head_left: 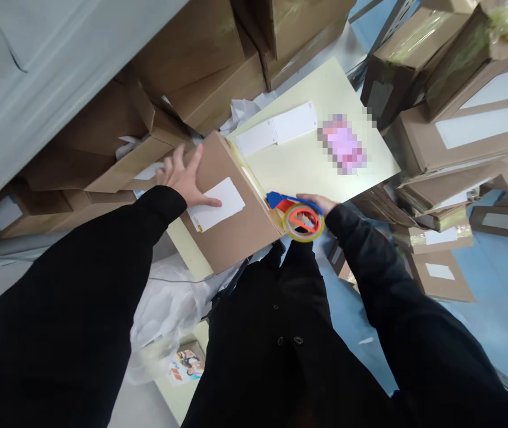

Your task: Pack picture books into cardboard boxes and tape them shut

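Observation:
A brown cardboard box lies on the pale yellow tabletop, a white label on its upward face. Across that face my left hand is spread, fingers apart, the thumb over the label's edge. My right hand grips a blue and orange tape dispenser with a roll of clear yellowish tape. The dispenser's front end is at the box's right side, close to its edge; I cannot tell if the tape is stuck there. Part of my right hand's fingers is hidden behind the dispenser.
White label sheets and a blurred pink item lie on the tabletop. Open cartons stand along the far side. Stacked taped boxes rise at the right above the blue floor. White plastic wrap hangs at the lower left.

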`<state>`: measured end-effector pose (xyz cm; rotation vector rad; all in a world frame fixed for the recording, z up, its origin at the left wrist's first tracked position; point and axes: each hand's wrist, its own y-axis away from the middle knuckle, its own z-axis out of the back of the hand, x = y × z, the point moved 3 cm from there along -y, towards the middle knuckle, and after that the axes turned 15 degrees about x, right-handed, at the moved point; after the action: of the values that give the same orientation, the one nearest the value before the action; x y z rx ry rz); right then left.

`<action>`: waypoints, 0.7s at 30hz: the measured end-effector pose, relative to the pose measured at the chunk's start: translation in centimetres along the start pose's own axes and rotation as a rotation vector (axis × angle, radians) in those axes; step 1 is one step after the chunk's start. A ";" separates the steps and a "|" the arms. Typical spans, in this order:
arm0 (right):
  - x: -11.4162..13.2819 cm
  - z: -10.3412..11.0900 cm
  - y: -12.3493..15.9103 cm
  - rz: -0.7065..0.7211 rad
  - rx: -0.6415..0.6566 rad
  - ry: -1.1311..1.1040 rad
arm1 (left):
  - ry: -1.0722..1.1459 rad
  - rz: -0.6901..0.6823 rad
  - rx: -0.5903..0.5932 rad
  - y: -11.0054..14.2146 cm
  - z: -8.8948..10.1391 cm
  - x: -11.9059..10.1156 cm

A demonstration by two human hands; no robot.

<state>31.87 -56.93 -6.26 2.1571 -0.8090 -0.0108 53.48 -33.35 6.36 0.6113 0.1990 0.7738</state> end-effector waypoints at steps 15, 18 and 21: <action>-1.9 4.5 2.0 -0.004 0.008 0.072 | -0.142 -0.440 -0.009 -4.2 -0.3 -3.4; -5.2 4.6 3.6 0.059 -0.066 -0.050 | -0.172 -0.312 -0.035 -3.6 0.1 -3.0; -6.0 3.0 3.0 0.200 -0.124 -0.087 | -0.133 -0.183 -0.034 -2.6 0.0 -2.0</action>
<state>24.70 -57.09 -7.65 1.9625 -1.0439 -0.0511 53.59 -36.22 4.76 0.6006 0.1172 0.5568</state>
